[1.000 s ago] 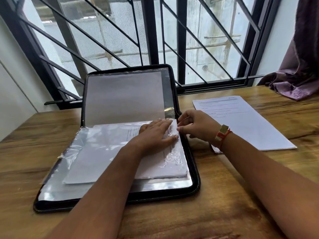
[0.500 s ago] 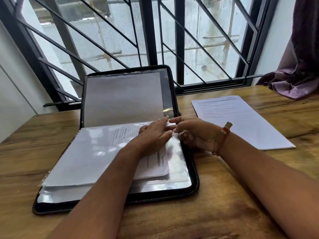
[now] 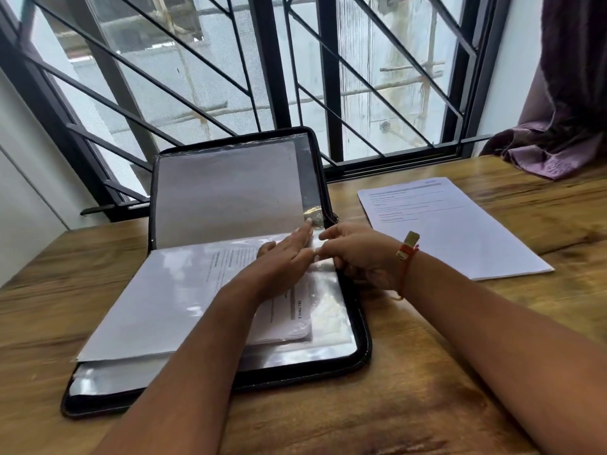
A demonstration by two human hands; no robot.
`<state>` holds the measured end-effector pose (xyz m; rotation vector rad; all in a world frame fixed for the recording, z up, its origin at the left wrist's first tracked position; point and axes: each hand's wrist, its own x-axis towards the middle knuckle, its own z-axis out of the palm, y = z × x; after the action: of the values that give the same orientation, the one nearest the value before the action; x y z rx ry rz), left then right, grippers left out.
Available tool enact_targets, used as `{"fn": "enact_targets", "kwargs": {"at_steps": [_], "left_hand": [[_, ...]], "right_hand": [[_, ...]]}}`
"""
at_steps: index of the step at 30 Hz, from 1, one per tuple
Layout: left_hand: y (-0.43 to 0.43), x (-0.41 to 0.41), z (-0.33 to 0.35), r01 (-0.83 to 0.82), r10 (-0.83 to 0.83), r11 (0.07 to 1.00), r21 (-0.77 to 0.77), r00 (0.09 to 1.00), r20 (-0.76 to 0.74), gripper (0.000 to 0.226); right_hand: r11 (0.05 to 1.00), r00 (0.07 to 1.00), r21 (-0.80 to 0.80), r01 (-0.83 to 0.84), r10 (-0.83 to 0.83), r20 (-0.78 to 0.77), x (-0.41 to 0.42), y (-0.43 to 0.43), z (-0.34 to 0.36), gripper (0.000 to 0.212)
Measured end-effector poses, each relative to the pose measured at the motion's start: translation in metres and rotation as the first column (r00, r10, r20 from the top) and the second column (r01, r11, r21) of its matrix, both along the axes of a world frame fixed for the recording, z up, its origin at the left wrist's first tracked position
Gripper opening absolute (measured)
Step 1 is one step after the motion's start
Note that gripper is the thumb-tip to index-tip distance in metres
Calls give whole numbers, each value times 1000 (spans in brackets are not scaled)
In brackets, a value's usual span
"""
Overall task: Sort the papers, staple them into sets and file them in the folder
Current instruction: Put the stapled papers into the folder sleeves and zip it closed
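A black zip folder lies open on the table, its lid propped upright against the window. A printed paper set lies across the clear plastic sleeves of the lower half. My left hand rests flat on the paper set with straight fingers, near the folder's spine. My right hand is at the folder's right edge, and its fingertips pinch the edge of a clear sleeve beside my left fingertips. A second stack of printed papers lies on the table to the right.
The wooden table stands against a barred window. A purple curtain hangs down onto the table's far right corner. A white wall is on the left.
The paper set has slid left, out from under the clear sleeve, and now lies on top with its print showing. My right hand has moved up to the sleeve's edge by my left fingertips.
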<state>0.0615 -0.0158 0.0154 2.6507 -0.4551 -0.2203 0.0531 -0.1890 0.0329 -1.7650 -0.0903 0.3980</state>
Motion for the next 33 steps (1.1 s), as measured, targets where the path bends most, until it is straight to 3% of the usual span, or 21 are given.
{"fn": "enact_targets", "kwargs": {"at_steps": [3, 5, 9, 12, 21, 24, 28, 33], "left_hand": [[1, 3, 0, -14, 14, 999, -32, 1000, -2, 79], [0, 2, 1, -23, 23, 999, -40, 1000, 4, 79], [2, 1, 5, -29, 28, 999, 28, 999, 45, 66], [9, -11, 15, 10, -14, 996, 87, 999, 44, 69], [36, -81, 37, 96, -73, 979, 181, 989, -132, 88], [39, -91, 33, 68, -56, 980, 184, 996, -70, 81], [35, -104, 30, 94, -106, 987, 132, 990, 88, 55], [26, -117, 24, 70, -145, 968, 243, 941, 306, 47]], "right_hand": [[998, 999, 61, -35, 37, -30, -1, 0, 2, 7], [1000, 999, -22, 6, -5, 32, 2, -1, -1, 8], [926, 924, -294, 235, -118, 365, 17, -6, -17, 25], [874, 837, -374, 311, -65, 543, 23, -12, -20, 25], [824, 794, -510, 246, 131, 594, 27, -18, -23, 24], [821, 794, -518, 238, 143, 591, 26, -19, -22, 20], [818, 795, -527, 232, 152, 587, 26, -20, -22, 22], [820, 793, -522, 236, 148, 591, 27, -21, -22, 19]]}}
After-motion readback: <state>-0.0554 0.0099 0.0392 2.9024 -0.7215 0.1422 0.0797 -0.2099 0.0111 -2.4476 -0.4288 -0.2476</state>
